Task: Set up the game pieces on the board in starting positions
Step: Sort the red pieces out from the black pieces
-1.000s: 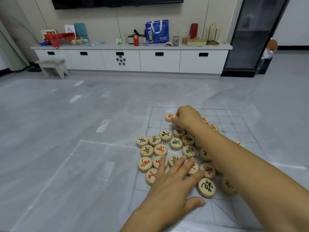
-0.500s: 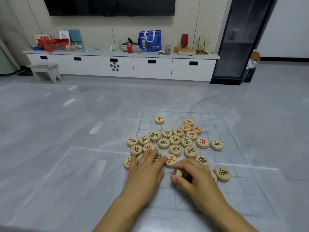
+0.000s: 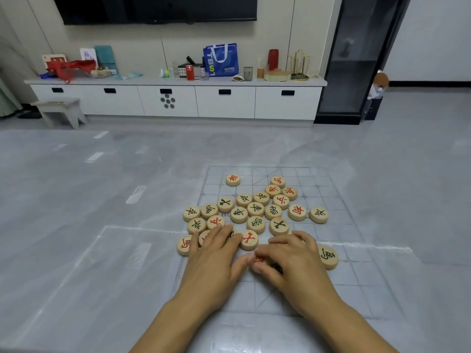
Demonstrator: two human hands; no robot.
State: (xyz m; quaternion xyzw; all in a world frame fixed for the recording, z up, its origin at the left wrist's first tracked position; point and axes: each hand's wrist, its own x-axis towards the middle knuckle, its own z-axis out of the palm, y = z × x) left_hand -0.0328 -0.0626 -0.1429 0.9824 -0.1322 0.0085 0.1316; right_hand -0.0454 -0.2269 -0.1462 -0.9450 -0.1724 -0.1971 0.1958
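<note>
A clear gridded game board (image 3: pixel 339 273) lies on the grey floor. Several round wooden pieces (image 3: pixel 255 208) with red or green characters lie bunched on its middle and left side. One red-marked piece (image 3: pixel 233 179) sits alone near the far left edge, and a green-marked piece (image 3: pixel 328 257) lies to the right of my hands. My left hand (image 3: pixel 215 256) lies flat with straight fingers over the near-left pieces. My right hand (image 3: pixel 293 263) has its fingers curled round a red-marked piece (image 3: pixel 258 260) under its palm; other pieces beneath it are hidden.
A second clear sheet (image 3: pixel 107 276) lies on the floor to the left of the board. A long white cabinet (image 3: pixel 178 100) with clutter on top stands along the far wall, a small stool (image 3: pixel 61 109) at its left and a dark glass cabinet (image 3: pixel 356 59) at its right.
My right hand came back from the far left of the board to the near edge and curled over pieces there. My left hand stayed on the near-left pieces.
</note>
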